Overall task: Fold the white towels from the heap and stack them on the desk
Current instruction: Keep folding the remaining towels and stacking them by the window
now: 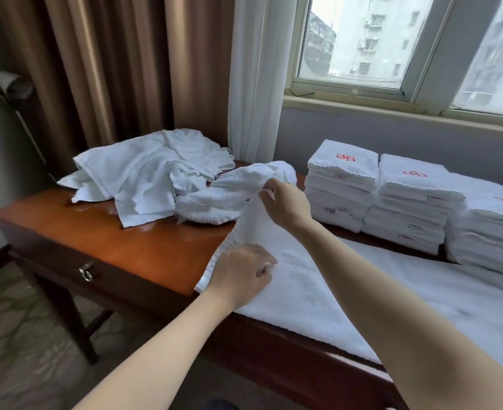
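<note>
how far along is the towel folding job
Done: three stacks of folded white towels stand at the back right of the brown wooden desk. In hand: left hand and right hand pinch the edge of one spread white towel. Left: the crumpled heap of white towels at the back left.

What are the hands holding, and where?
Both pinch the white towel by its left edge: right hand at the far end, left hand nearer the front.

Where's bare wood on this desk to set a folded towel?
Bare wood shows at the desk front left, bordered by the heap behind, the spread towel to its right and the front edge. Crowded: three stacks fill the back right; the spread towel, pinched by left hand and right hand, covers the front right.
</note>
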Available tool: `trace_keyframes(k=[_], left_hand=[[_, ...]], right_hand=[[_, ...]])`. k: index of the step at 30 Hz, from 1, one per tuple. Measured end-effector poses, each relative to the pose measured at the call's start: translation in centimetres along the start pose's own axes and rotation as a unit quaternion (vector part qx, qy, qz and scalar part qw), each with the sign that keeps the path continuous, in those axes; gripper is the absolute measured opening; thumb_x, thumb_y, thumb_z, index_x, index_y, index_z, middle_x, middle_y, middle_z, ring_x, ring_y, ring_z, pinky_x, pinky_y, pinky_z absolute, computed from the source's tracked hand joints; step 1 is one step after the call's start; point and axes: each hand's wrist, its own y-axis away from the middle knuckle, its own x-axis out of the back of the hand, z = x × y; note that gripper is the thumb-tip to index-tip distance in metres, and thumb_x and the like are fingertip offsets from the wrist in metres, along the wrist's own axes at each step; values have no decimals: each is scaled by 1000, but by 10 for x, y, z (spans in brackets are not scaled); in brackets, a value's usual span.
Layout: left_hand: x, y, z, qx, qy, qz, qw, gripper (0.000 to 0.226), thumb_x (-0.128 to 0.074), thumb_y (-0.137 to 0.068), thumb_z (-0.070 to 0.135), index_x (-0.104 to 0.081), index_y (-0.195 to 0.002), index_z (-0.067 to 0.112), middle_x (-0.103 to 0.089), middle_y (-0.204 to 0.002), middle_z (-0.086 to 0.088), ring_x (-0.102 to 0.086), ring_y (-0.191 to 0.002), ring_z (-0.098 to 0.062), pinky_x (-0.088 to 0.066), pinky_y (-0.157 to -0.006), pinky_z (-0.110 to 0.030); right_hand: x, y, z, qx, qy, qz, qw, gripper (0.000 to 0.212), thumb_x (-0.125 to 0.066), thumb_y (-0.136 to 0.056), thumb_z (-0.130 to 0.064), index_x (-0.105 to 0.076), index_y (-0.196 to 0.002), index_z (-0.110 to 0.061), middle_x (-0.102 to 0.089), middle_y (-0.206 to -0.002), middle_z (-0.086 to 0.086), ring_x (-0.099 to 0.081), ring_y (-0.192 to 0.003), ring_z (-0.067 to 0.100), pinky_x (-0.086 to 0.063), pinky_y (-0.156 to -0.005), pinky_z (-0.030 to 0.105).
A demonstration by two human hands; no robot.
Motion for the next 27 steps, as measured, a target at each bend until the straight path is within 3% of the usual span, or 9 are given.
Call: trace_keyframes(k=[4, 7, 12, 14, 17, 20, 23, 25, 27], left_hand=[[-3, -5, -5, 37, -61, -49, 996, 41, -49, -92, 35, -60, -131, 29, -57, -137, 7, -48, -128, -14, -28, -111, -30], [-3, -9, -15, 70, -133, -127, 980, 56, -35, -96, 49, -36, -149, 31, -25, -161, 4, -13, -149, -11, -1, -123, -40], [13, -18, -40, 47, -91, -266, 958, 58, -26, -102, 52, -21, -156, 31, -4, -165, 0, 5, -151, -11, 1, -123, -39], [22, -17, -48, 47, -40, -224, 973, 45, -35, -104, 41, -40, -148, 32, -27, -160, 3, -20, -148, -15, -20, -120, -36], [29, -9, -54, 97, 27, -33, 994, 27, -52, -95, 21, -63, -117, 31, -60, -123, 11, -57, -113, -15, -48, -91, -34], [34, -1, -58, 197, 110, 63, 972, 32, -65, -89, 25, -47, -116, 32, -56, -104, 18, -58, -91, -3, -49, -79, -28], [41, 4, -60, 208, 170, 79, 960, 62, -70, -86, 18, -37, -137, 33, -49, -114, 17, -57, -83, 1, -50, -73, -25], [46, 8, -60, 220, 213, 100, 947, 63, -66, -87, 8, -41, -137, 38, -47, -121, 14, -60, -86, -3, -53, -77, -25], [50, 12, -62, 236, 238, 100, 937, 44, -62, -87, 4, -57, -116, 37, -58, -118, 10, -63, -93, -8, -53, -82, -28]], right_hand=[[-5, -8, -16, 12, -2, 5, 1000, 19, -46, -98, -28, -63, -102, -21, -69, -96, 2, -56, -78, 23, -32, -52, 28], [-11, -2, -13, 16, 10, -3, 1000, 21, -45, -98, -29, -64, -102, -21, -70, -93, 1, -61, -81, 25, -38, -56, 28], [-17, 5, -4, 32, -19, -29, 999, 18, -48, -96, -28, -64, -97, -20, -69, -90, -1, -61, -81, 23, -33, -55, 28], [-17, 7, -8, 43, -33, -35, 998, 16, -50, -96, -26, -64, -97, -20, -67, -87, -4, -59, -79, 20, -33, -55, 28], [-15, 9, -21, 68, -70, -44, 994, 12, -54, -95, -21, -65, -90, -24, -56, -69, -18, -52, -61, 0, -27, -44, 16], [-11, 11, -39, 64, -115, -72, 989, 12, -61, -91, -20, -60, -82, -28, -49, -53, -14, -49, -45, -3, -26, -40, 13], [-12, 21, -54, 24, -186, -146, 971, 12, -68, -86, -22, -61, -95, -17, -62, -65, -4, -51, -42, 7, -37, -41, 18], [-15, 32, -63, -17, -242, -202, 949, 19, -68, -87, -18, -58, -101, -10, -67, -68, 12, -57, -42, 18, -44, -39, 23], [-19, 45, -67, -47, -287, -234, 928, 13, -67, -88, -14, -57, -96, -9, -65, -59, 13, -60, -41, 20, -48, -40, 25]])
